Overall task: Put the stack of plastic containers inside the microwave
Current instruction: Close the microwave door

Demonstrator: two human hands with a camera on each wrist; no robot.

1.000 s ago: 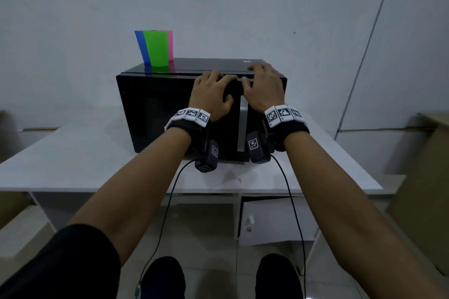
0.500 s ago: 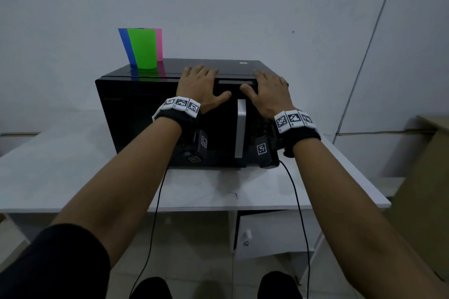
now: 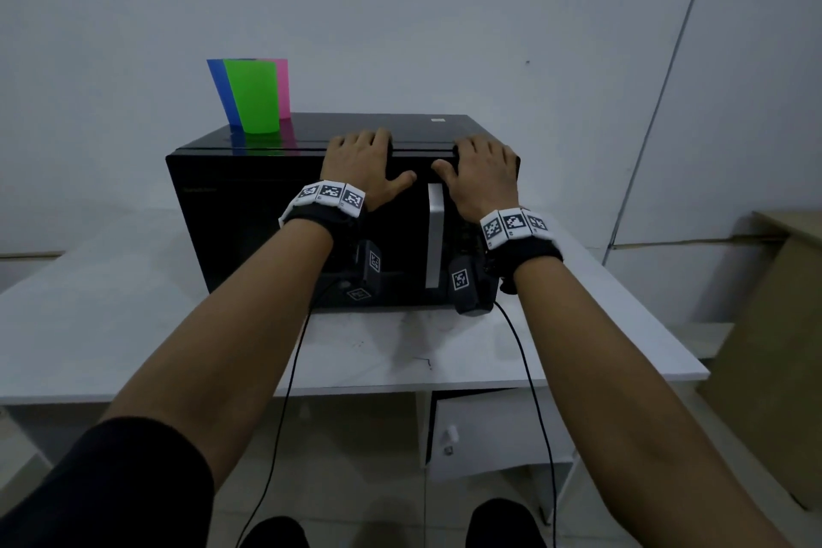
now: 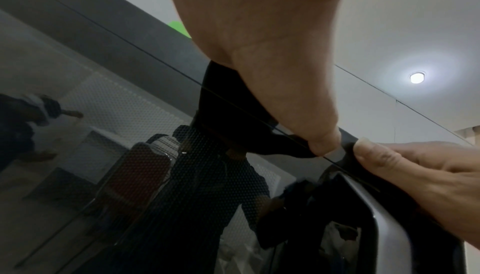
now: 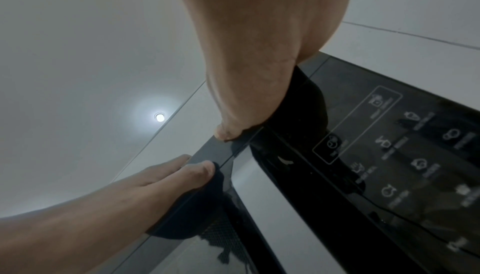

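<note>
The stack of plastic containers (image 3: 253, 96), blue, green and pink, stands upright on the back left of the black microwave's (image 3: 267, 227) top. A sliver of green container (image 4: 178, 28) shows in the left wrist view. The microwave door is closed. My left hand (image 3: 364, 165) grips the top front edge left of the silver handle (image 3: 435, 236), fingers bent over the top and thumb (image 4: 322, 141) on the front. My right hand (image 3: 485, 174) grips the same edge right of the handle, above the control panel (image 5: 402, 155). Both sets of fingertips are hidden.
The microwave stands on a white table (image 3: 111, 325) against a pale wall. Under the table is a white cabinet (image 3: 489, 427) with its door ajar. Cardboard boxes (image 3: 774, 347) stand to the right. Black cables (image 3: 284, 414) hang from both wrists.
My hands have moved apart along the top edge, to either side of the handle. Their fingers have drawn back from lying flat on top to bending over the front edge.
</note>
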